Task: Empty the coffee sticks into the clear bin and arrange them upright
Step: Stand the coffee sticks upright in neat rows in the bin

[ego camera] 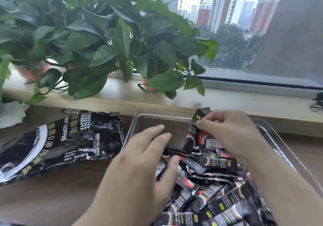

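A clear plastic bin [157, 117] stands on the wooden table before me. Several black coffee sticks [215, 196] lie jumbled flat in its near half. My right hand [232, 131] pinches one coffee stick [196, 131] and holds it nearly upright over the bin's far part. My left hand [145, 157] hovers with fingers spread over the left side of the pile, its thumb touching the sticks. The flattened black coffee bag [57, 145] lies on the table to the left of the bin.
Potted leafy plants [97, 42] crowd the window sill behind the bag and the bin. A white crumpled tissue [12, 113] sits at the far left. A dark cable [317, 103] rests on the sill at the right edge.
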